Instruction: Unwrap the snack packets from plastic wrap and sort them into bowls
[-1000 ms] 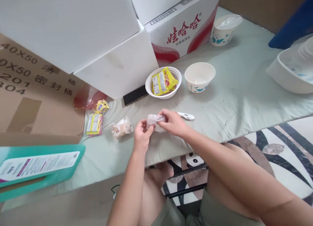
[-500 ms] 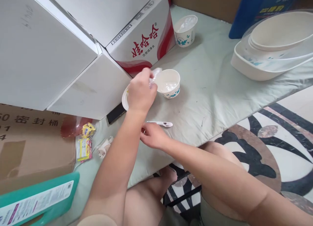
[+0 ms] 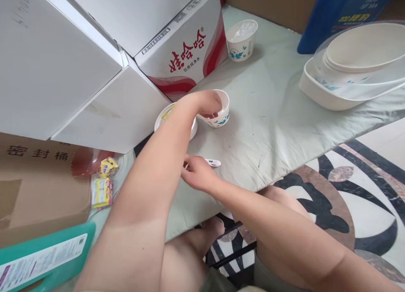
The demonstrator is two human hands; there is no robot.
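Note:
My left hand (image 3: 209, 103) reaches down into a white paper bowl (image 3: 224, 116) with blue leaf prints; its fingertips are hidden inside. Under my left forearm, partly covered, is a white round dish (image 3: 160, 116) with something yellow in it. My right hand (image 3: 200, 173) rests low over the cloth, fingers curled, their tips hidden behind my left forearm. Whatever it may hold does not show. Just beyond its knuckles lies a white utility knife (image 3: 214, 162), partly covered by the hand.
Another printed paper bowl (image 3: 238, 45) with clear plastic inside stands by a water carton (image 3: 190, 52). Stacked white bowls (image 3: 332, 92) sit at right near a blue container (image 3: 329, 18). At left are small snack packets (image 3: 103, 191), a brown box (image 3: 47, 186) and a green container (image 3: 47, 258).
My left hand has gone from beside the paper bowl, holding clear plastic film, to down inside it. My right hand has stayed nearly in place. The view has shifted slightly.

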